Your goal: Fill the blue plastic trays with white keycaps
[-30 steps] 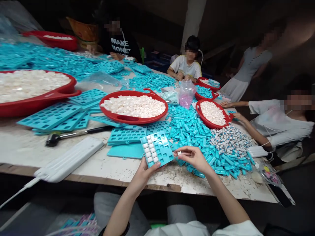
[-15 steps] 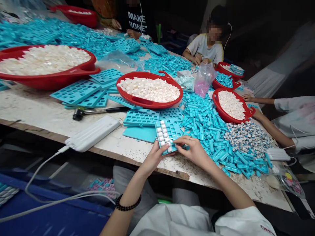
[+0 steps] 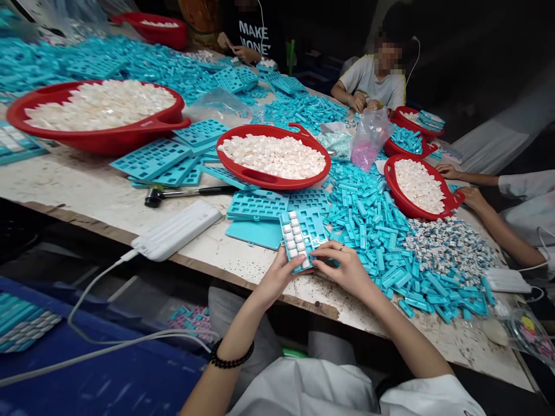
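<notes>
My left hand (image 3: 276, 278) grips the near edge of a small turquoise grid tray (image 3: 303, 234) partly filled with white square pieces. My right hand (image 3: 342, 267) pinches at the tray's near right corner, fingers pressed together against it. A red basin of white pieces (image 3: 273, 155) lies just beyond the tray. Flat turquoise trays (image 3: 258, 205) are stacked beside it. A heap of small turquoise blocks (image 3: 368, 225) spreads to the right of my hands.
A black-headed hammer (image 3: 182, 193) and a white power strip (image 3: 176, 230) with cable lie left. A big red basin (image 3: 97, 115) stands far left, another red basin (image 3: 418, 188) right. Other people sit along the far and right sides. A pink plastic bag (image 3: 368, 138) stands mid-table.
My right hand, which held a white piece up beside the tray, has come down onto the tray's near corner. The camera has tilted downward and shifted, showing more of my lap.
</notes>
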{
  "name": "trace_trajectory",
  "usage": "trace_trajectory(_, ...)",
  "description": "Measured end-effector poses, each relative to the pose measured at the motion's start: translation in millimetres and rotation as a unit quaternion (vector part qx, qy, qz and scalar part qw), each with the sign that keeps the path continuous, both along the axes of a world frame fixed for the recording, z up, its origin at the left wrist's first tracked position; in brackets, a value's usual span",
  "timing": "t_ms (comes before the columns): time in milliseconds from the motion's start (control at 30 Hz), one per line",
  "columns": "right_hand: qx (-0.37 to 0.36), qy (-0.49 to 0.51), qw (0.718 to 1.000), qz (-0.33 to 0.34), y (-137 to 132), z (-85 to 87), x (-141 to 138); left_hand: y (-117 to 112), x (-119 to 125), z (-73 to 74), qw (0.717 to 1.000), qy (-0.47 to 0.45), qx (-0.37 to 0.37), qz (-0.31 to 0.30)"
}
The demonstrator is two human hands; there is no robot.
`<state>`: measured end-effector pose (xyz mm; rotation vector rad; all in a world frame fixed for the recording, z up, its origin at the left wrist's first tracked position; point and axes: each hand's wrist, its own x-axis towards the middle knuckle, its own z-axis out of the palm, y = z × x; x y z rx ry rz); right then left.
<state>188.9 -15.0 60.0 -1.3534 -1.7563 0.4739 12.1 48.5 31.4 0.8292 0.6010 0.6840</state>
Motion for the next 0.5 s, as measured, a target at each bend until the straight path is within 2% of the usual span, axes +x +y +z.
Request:
trace_trajectory(300, 0.062, -0.043, 0.996, -0.038, -1.1, -10.3, -1.2, 1.2, -3.4, 0.2, 0.999, 0.003, -0.037, 0.001)
trace_trajectory(500, 0.074, -0.004, 0.995, -0.06, 1.6, -16.0, -3.1, 1.1, -5.3, 2.4, 0.998, 0.009, -0.058, 0.01)
